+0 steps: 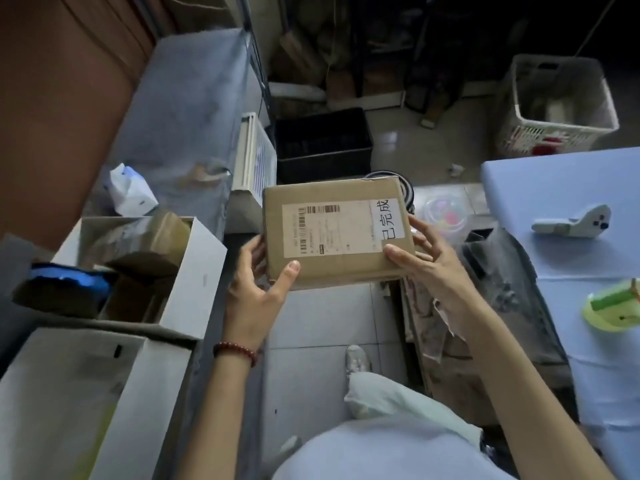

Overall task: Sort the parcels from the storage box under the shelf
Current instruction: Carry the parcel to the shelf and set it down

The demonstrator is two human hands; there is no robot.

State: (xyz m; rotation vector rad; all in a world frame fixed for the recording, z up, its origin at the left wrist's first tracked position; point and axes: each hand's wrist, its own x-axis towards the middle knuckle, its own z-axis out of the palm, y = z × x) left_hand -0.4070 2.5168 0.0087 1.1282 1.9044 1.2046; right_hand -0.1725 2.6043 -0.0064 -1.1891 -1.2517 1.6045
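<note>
A: Where is the parcel [337, 233]?
B: In the air above the floor [311, 323], label [329, 226] up, between the white box [194, 271] on the left and the desk's [571, 188] left edge. The left hand [258, 292] clamps its near-left corner, and the right hand [433, 265] clamps its right edge.
A: What might go wrong?
B: It is gripped only at the edges, so I judge a loosened pinch would drop it. A misread label could send it to the wrong box.
</note>
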